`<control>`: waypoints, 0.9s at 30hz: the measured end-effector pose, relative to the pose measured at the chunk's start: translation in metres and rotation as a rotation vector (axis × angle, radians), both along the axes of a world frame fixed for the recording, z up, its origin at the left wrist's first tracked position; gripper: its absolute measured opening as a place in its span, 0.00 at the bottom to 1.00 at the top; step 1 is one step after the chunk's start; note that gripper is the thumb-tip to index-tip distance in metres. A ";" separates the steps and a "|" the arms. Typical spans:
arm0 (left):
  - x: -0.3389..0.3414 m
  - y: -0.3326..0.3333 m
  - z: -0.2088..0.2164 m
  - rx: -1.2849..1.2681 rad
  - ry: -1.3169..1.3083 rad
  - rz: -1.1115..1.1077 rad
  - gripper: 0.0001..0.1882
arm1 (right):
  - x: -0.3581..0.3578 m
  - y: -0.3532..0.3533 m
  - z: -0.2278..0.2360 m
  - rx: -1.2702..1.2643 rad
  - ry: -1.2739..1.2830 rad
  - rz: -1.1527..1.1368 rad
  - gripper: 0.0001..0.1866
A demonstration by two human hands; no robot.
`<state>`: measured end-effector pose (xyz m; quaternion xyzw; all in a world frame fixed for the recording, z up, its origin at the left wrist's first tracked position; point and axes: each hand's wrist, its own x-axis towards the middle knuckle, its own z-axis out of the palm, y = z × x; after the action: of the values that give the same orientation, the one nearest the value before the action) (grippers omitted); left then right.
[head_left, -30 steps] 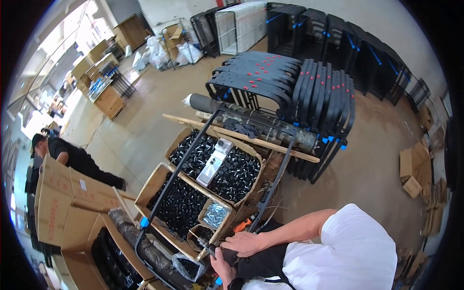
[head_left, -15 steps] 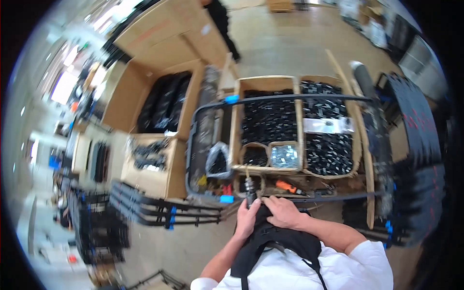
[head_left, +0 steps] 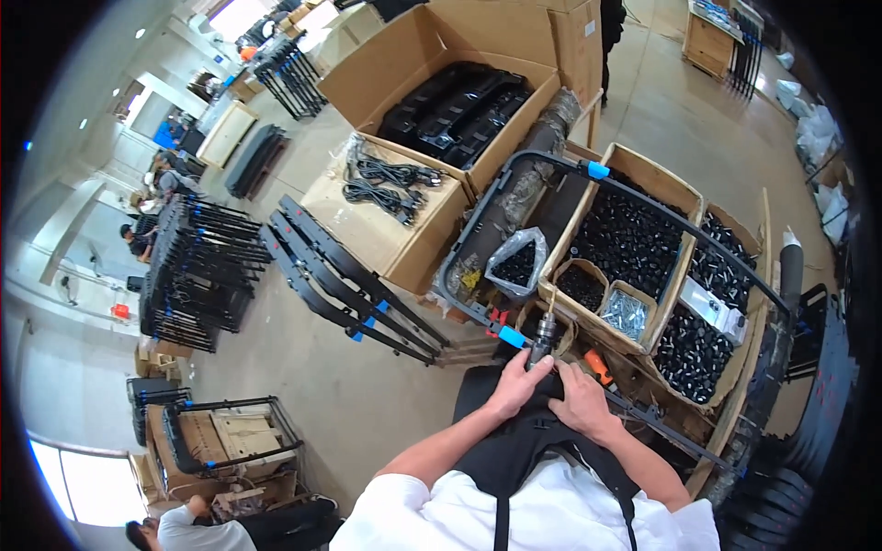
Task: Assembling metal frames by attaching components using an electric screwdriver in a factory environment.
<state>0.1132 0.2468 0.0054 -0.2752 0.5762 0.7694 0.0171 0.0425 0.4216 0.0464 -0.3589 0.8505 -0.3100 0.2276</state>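
Observation:
In front of my black apron, a power drill points away from me, with a long bit in its metal chuck. My left hand is closed around the drill body behind the chuck. My right hand sits close to the drill's right side with its fingers curled; what is under them is hidden. Just ahead is a dark tubular frame with blue wrapped bands, lying across the parts boxes. To the right of the drill rests an orange-and-black tool.
Cardboard boxes hold small black parts and a smaller box holds silvery hardware. A clear bag contains black pieces. Cables lie on a carton to the left. Curved black frames stand nearby. Another person is at lower left.
The view has swung left, so the boxes and frame appear tilted and farther right. Another person at lower left has come into view. Both hands remain close together at the drill.

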 end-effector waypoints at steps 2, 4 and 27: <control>-0.009 -0.013 -0.003 -0.034 0.047 0.034 0.18 | -0.006 -0.014 -0.003 0.000 0.019 0.004 0.42; -0.023 -0.027 0.004 -0.023 0.040 -0.029 0.18 | -0.012 -0.024 0.004 0.021 0.030 -0.032 0.43; -0.327 -0.144 -0.075 -0.067 -0.051 -0.229 0.26 | -0.243 -0.167 -0.037 0.364 0.275 -0.347 0.43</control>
<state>-0.2136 0.1030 -0.0694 -0.2274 0.6286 0.7356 0.1102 -0.2001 0.2542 0.0095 -0.1998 0.9637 -0.1350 0.1146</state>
